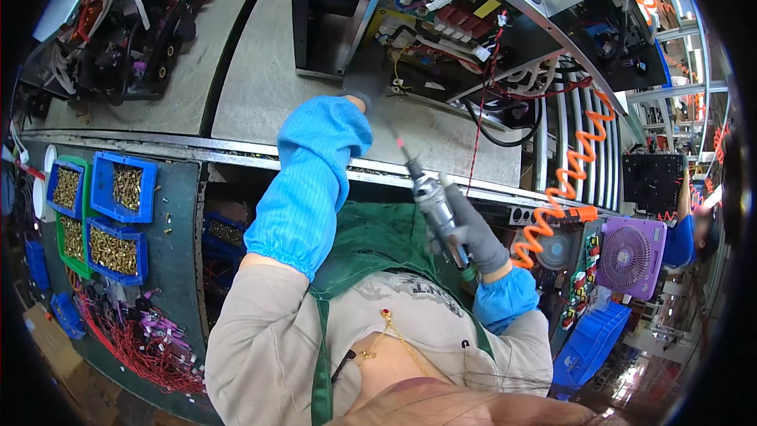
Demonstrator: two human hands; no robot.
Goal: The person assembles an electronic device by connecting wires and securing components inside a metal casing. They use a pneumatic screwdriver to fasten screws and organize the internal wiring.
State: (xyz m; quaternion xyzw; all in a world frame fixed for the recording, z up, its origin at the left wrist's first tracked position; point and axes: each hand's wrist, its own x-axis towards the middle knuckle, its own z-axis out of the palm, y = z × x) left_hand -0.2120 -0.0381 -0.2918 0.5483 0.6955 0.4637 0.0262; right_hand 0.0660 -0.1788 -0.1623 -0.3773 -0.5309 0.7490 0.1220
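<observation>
Here, right hand (pixel 473 230) grips screwdriver (pixel 432 197), left arm (pixel 309 181) outstretched.

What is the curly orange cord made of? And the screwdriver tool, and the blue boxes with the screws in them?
The curly orange cord looks like glossy, springy plastic or rubber: it keeps its coils. The screwdriver tool in the right hand seems to be bare metal, since its grey barrel shines. The blue boxes look like hard moulded plastic, one flat colour, dull finish. The screws inside look brassy yellow, probably plated metal.
</observation>
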